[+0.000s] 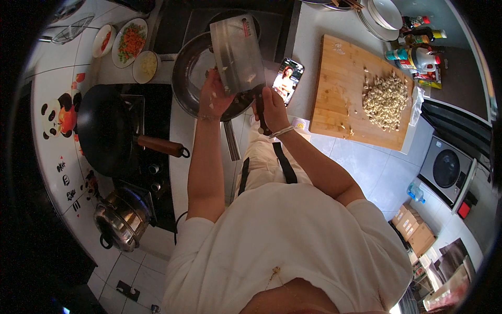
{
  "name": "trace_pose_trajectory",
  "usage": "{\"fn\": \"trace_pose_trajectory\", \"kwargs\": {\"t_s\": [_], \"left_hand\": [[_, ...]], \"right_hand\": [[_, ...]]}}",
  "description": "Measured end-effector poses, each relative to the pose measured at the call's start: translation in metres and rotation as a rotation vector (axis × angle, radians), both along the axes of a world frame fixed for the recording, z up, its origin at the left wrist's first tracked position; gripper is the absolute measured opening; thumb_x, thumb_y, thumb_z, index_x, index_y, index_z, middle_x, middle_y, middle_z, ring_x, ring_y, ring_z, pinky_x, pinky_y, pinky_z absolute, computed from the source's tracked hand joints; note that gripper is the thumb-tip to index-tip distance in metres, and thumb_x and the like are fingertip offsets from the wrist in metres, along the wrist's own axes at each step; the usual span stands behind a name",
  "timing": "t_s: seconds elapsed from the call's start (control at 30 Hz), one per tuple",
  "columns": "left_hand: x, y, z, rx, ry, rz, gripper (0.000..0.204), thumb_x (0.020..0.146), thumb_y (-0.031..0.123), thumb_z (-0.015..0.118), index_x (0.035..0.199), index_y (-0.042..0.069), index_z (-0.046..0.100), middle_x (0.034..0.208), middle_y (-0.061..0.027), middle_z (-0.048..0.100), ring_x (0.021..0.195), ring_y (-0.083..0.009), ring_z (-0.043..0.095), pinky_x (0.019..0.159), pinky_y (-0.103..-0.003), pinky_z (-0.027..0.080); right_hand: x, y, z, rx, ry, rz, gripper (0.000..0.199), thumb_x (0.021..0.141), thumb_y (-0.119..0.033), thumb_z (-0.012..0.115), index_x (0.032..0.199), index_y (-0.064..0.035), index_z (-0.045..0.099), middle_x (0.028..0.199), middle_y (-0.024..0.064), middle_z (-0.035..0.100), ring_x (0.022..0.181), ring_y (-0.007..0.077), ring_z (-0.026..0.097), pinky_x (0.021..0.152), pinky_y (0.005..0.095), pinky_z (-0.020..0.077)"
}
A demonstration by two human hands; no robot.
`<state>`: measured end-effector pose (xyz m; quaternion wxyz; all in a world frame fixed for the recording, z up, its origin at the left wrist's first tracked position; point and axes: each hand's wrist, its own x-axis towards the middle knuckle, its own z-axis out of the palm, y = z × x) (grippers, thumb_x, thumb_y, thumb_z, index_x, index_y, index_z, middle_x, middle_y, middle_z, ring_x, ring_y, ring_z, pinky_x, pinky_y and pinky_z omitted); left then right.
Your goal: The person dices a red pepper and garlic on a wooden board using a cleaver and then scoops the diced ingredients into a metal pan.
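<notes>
In my right hand [273, 107] is the dark handle of a cleaver [238, 49], with the fingers closed round it. The broad blade is tilted over a steel frying pan [180, 78], and pale bits cling to its face. My left hand [215, 97] is against the left edge of the blade, fingers stretched out along it; some fingertips are hard to make out. Beneath both hands lies the pan, its metal handle pointing toward me. Much of its inside is hidden by the blade and hands. A lit phone [287, 81] lies right of my right hand.
On the right, a wooden board [337, 86] bears a heap of chopped pale pieces [387, 101]. Bottles [418, 57] and stacked bowls [384, 15] stand behind it. Left are diced vegetables on a plate [130, 43], a black wok [104, 131] on the stove and a steel pot [123, 217].
</notes>
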<state>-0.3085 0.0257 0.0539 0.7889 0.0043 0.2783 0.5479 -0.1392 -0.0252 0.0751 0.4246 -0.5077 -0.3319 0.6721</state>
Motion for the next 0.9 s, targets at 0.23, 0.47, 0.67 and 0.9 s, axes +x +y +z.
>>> {"fn": "trace_pose_trajectory", "kwargs": {"t_s": [0.23,0.47,0.67,0.9], "left_hand": [[0.005,-0.007,0.013,-0.007,0.060,-0.013,0.035,0.096,0.029,0.040,0.121,0.006,0.049,0.121,-0.0092,0.053,0.115,-0.0229,0.048,0.098,-0.041,0.038],[-0.039,-0.024,-0.069,0.262,-0.343,-0.067,0.026,0.093,0.021,0.047,0.111,0.004,0.056,0.109,-0.0114,0.057,0.101,-0.0223,0.056,0.086,-0.039,0.050],[-0.003,-0.032,-0.024,-0.220,0.391,0.432,0.026,0.096,0.024,0.041,0.094,0.004,0.057,0.089,-0.0061,0.058,0.083,-0.0184,0.055,0.078,-0.033,0.048],[0.023,-0.030,0.005,0.028,0.278,0.318,0.052,0.091,0.045,0.042,0.118,0.001,0.046,0.113,-0.0124,0.053,0.103,-0.0280,0.052,0.090,-0.042,0.044]], "right_hand": [[-0.005,0.003,0.009,-0.048,-0.032,-0.064,0.039,0.097,-0.038,0.031,0.085,-0.0040,0.046,0.056,0.0041,0.050,0.041,0.0104,0.045,0.039,0.0236,0.0377],[-0.007,0.001,0.013,0.012,-0.151,-0.030,0.030,0.096,-0.031,0.038,0.086,-0.0030,0.046,0.058,0.0031,0.050,0.043,0.0094,0.045,0.041,0.0235,0.0372],[-0.001,0.004,0.014,0.315,-0.556,-0.010,0.042,0.076,-0.021,0.070,0.103,0.0000,0.045,0.072,0.0054,0.056,0.062,0.0132,0.052,0.057,0.0271,0.0448],[-0.022,0.015,0.043,0.405,-0.666,0.149,0.084,0.056,-0.037,0.083,0.115,0.0032,0.039,0.092,0.0194,0.060,0.086,0.0284,0.062,0.072,0.0361,0.0502]]}}
